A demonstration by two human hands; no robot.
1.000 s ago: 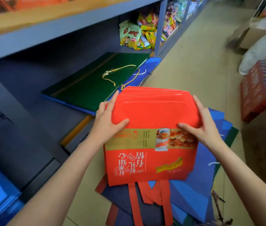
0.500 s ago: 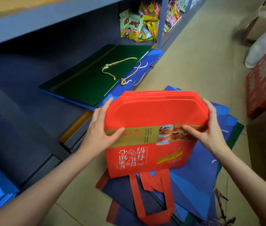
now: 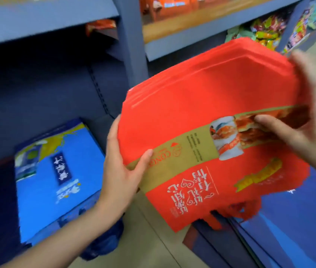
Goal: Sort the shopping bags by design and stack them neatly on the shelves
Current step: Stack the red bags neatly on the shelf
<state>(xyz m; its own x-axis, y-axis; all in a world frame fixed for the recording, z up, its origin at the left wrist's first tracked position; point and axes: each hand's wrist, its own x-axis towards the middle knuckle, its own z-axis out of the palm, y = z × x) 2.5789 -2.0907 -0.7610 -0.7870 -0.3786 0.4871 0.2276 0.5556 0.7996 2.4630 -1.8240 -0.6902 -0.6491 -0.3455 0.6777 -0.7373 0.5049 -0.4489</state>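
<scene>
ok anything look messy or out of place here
Yes: dark blue bags lie fanned loose on the floor, unsorted, under the red bag stack held by the left hand and right hand. The red stack's top edges are staggered.

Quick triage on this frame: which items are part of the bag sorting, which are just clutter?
In the job:
- red bag stack, held by left hand and right hand
- light blue bag stack on the lower shelf
- dark blue bags on the floor

Just lying about:
- snack packets
- orange boxes on the upper shelf
</scene>
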